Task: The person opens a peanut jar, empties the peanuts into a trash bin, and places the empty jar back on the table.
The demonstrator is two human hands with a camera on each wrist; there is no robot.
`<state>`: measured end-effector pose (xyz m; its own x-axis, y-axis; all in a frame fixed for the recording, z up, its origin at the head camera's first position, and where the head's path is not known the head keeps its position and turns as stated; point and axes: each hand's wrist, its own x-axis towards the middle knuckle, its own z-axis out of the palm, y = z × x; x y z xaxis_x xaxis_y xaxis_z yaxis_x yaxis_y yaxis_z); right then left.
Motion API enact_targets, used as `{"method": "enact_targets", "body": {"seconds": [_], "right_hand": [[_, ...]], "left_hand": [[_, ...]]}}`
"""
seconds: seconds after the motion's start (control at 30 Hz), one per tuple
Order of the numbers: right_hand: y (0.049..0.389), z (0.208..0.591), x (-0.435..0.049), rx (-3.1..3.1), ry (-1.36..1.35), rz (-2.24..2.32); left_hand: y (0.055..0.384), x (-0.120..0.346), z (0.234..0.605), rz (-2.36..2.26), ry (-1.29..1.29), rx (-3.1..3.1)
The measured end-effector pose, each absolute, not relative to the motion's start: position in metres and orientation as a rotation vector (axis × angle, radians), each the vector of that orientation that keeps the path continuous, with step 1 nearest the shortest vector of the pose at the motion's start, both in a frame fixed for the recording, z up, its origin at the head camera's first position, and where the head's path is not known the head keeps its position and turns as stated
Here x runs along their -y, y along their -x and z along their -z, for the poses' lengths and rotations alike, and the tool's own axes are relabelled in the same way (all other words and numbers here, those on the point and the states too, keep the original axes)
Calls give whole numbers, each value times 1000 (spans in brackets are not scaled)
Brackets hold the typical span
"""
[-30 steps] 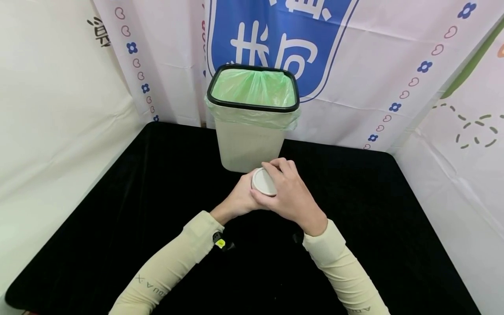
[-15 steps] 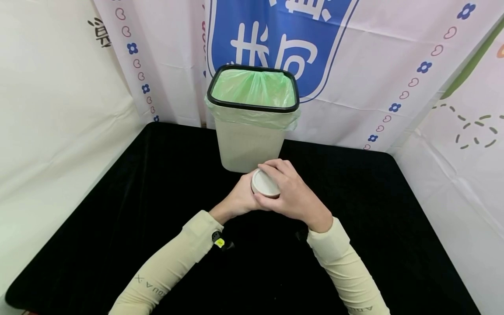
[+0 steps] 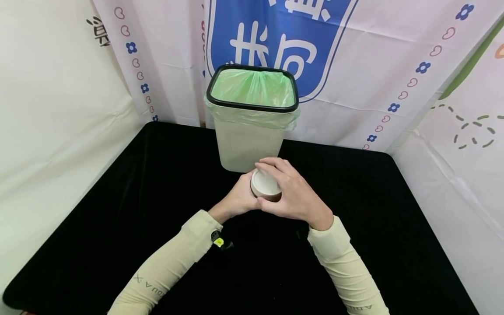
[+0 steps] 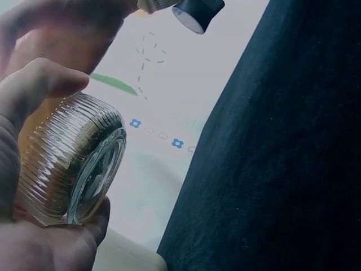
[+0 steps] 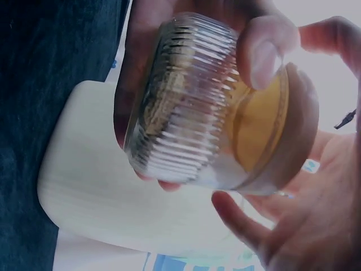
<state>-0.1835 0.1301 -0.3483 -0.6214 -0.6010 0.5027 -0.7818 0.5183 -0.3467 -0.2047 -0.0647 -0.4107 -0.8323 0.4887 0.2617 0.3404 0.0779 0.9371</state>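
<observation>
A ribbed clear glass jar (image 4: 73, 152) with a white lid (image 3: 265, 182) is held up in front of the bin. My left hand (image 3: 240, 196) grips the jar's body, its thumb (image 5: 265, 56) along one side and fingers round the other. A brownish, grainy patch shows through the glass near the base; whether it lies inside is unclear. Around the lid my right hand (image 3: 293, 192) arches loosely. In the right wrist view a gap shows between its thumb (image 5: 237, 220) and the jar, and its upper finger (image 5: 333, 39) bows away from the lid.
A pale waste bin (image 3: 250, 146) with a black rim and a green plastic liner (image 3: 256, 87) stands just behind the hands. Black cloth (image 3: 177, 175) covers the table. Printed white curtains (image 3: 354, 87) close in the back and sides.
My right hand has turned about the lid and loosened, its fingertips shifting left and its thumb backing off the side. More of the lid's edge shows. The left hand keeps its grip.
</observation>
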Motion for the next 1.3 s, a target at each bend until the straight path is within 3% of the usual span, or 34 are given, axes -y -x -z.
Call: {"method": "enact_targets", "body": {"seconds": [0.5, 0.87, 1.3], "right_hand": [[168, 336, -127, 2341, -602, -621], [168, 350, -114, 2421, -569, -488], [170, 357, -112, 2462, -691, -506]], "left_hand": [[202, 59, 407, -1938, -678, -2376], [199, 56, 408, -1861, -625, -2443], [198, 56, 412, -1857, -780, -2407]]}}
